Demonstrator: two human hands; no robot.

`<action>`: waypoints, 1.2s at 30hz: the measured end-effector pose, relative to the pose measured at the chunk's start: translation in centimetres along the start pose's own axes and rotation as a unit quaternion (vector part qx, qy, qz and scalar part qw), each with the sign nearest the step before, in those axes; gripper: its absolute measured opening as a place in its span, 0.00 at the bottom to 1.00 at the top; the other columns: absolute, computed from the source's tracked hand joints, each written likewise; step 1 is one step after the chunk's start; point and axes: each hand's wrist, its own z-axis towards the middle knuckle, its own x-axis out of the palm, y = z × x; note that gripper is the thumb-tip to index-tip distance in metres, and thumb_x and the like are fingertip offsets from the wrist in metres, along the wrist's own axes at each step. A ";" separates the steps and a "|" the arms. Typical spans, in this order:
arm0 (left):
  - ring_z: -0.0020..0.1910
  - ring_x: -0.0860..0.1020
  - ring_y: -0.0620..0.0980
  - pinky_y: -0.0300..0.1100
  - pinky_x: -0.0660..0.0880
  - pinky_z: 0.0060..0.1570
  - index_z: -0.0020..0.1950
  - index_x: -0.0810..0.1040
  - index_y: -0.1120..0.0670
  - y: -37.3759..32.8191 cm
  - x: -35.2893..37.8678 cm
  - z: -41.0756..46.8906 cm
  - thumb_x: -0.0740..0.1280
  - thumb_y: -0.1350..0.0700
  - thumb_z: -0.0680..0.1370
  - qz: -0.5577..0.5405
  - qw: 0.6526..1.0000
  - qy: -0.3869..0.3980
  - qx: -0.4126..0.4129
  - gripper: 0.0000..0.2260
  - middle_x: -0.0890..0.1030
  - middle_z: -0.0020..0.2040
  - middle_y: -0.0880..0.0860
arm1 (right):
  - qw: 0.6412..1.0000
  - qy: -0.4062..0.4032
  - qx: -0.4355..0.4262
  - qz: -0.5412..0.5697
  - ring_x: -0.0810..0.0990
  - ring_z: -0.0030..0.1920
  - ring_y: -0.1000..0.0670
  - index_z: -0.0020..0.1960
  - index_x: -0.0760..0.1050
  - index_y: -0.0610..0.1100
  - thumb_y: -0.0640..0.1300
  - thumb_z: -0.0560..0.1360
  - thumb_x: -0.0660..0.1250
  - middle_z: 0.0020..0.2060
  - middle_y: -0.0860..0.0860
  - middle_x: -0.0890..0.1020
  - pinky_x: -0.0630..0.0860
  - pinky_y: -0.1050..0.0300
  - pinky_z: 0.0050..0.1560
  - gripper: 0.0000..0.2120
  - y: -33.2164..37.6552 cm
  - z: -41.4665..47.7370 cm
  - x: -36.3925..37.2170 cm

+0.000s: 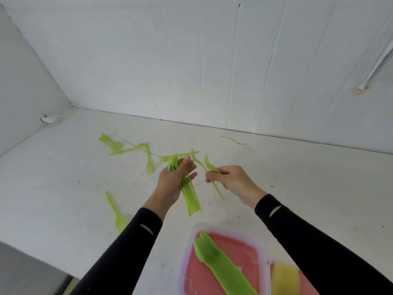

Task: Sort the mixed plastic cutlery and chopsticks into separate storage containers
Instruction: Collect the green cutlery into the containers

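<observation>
Green cutlery bundle [191,199] gripped by left hand [173,179]; right hand [234,179] pinches one fork [209,163] (blurry).

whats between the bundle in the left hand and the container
Just bare table between the bundle and the container, seen in the head view.

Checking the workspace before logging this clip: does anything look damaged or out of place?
The wall has a torn, brown-stained spot at upper right and another tear at the left corner. On the table, loose green cutlery lies scattered, one piece near the left sleeve.
</observation>
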 end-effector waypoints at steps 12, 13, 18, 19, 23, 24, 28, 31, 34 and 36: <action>0.48 0.83 0.53 0.48 0.81 0.47 0.52 0.81 0.62 1.1 -0.7 -3.8 0.74 0.57 0.71 -0.045 0.997 -0.036 0.054 0.13 0.84 0.46 0.57 | 0.992 0.123 0.006 -0.040 0.73 0.39 0.60 0.54 0.84 0.45 0.57 0.75 0.70 0.41 0.58 0.80 0.67 0.65 0.46 0.16 0.5 -1.6 2.5; 0.47 0.83 0.54 0.48 0.81 0.49 0.53 0.81 0.63 1.4 -0.8 -4.0 0.75 0.58 0.71 -0.035 0.995 -0.054 0.073 0.14 0.84 0.46 0.58 | 0.991 0.127 0.016 -0.045 0.73 0.42 0.59 0.58 0.82 0.49 0.61 0.77 0.65 0.47 0.59 0.81 0.68 0.63 0.51 0.19 0.6 -1.8 2.8; 0.45 0.83 0.56 0.52 0.78 0.55 0.50 0.83 0.62 2.8 -1.2 -5.7 0.78 0.51 0.65 0.069 0.987 -0.103 0.100 0.20 0.85 0.45 0.60 | 0.983 0.178 0.045 -0.025 0.64 0.43 0.50 0.73 0.69 0.55 0.68 0.80 0.41 0.56 0.59 0.76 0.65 0.58 0.54 0.32 0.0 -1.8 4.1; 0.45 0.82 0.56 0.53 0.78 0.55 0.50 0.83 0.62 2.9 -1.5 -5.9 0.79 0.51 0.65 0.071 0.987 -0.107 0.094 0.20 0.84 0.45 0.61 | 0.981 0.185 0.047 -0.022 0.64 0.43 0.51 0.73 0.69 0.56 0.67 0.80 0.40 0.54 0.58 0.75 0.64 0.57 0.55 0.32 -0.1 -1.8 4.5; 0.48 0.80 0.57 0.52 0.77 0.55 0.53 0.82 0.62 3.0 -2.7 -6.5 0.73 0.60 0.75 0.061 0.986 -0.128 0.090 0.09 0.82 0.46 0.61 | 0.969 0.243 0.031 -0.022 0.66 0.45 0.53 0.75 0.63 0.59 0.64 0.82 0.38 0.66 0.62 0.71 0.66 0.61 0.56 0.28 0.1 -1.7 6.4; 0.49 0.81 0.56 0.49 0.78 0.54 0.53 0.82 0.62 2.9 -3.0 -6.6 0.71 0.61 0.77 0.058 0.983 -0.143 0.097 0.07 0.83 0.47 0.59 | 0.966 0.256 0.025 -0.017 0.69 0.49 0.54 0.75 0.63 0.59 0.62 0.83 0.38 0.66 0.63 0.71 0.66 0.62 0.56 0.26 0.3 -1.7 6.8; 0.45 0.85 0.53 0.48 0.81 0.51 0.53 0.78 0.59 0.3 -4.4 -6.9 0.62 0.62 0.82 0.004 0.968 -0.206 0.141 0.05 0.83 0.45 0.54 | 0.989 0.130 0.010 -0.063 0.74 0.61 0.49 0.70 0.73 0.44 0.51 0.84 0.52 0.62 0.49 0.77 0.69 0.57 0.59 0.20 0.4 0.1 7.7; 0.31 0.77 0.48 0.45 0.80 0.42 0.50 0.78 0.57 -2.8 -7.1 -6.9 0.65 0.56 0.81 0.065 0.952 -0.234 0.187 0.05 0.74 0.32 0.50 | 0.986 0.051 -0.015 -0.160 0.76 0.52 0.48 0.66 0.74 0.40 0.42 0.80 0.59 0.54 0.48 0.78 0.71 0.58 0.49 0.16 -1.0 2.2 7.6; 0.29 0.74 0.46 0.38 0.75 0.33 0.47 0.78 0.57 -5.3 -10.6 -6.7 0.72 0.50 0.76 0.303 0.912 -0.200 0.191 0.11 0.74 0.33 0.51 | 0.972 0.068 -0.001 -0.224 0.75 0.57 0.47 0.67 0.72 0.42 0.42 0.78 0.63 0.56 0.46 0.76 0.71 0.56 0.53 0.17 -2.1 4.1 8.4; 0.31 0.77 0.45 0.36 0.75 0.34 0.44 0.78 0.55 -5.9 -12.8 -6.0 0.76 0.47 0.73 0.460 0.861 -0.137 0.169 0.13 0.78 0.34 0.49 | 0.961 0.055 -0.014 -0.272 0.73 0.62 0.44 0.68 0.71 0.42 0.43 0.77 0.64 0.59 0.44 0.74 0.71 0.53 0.59 0.19 -2.5 5.2 9.3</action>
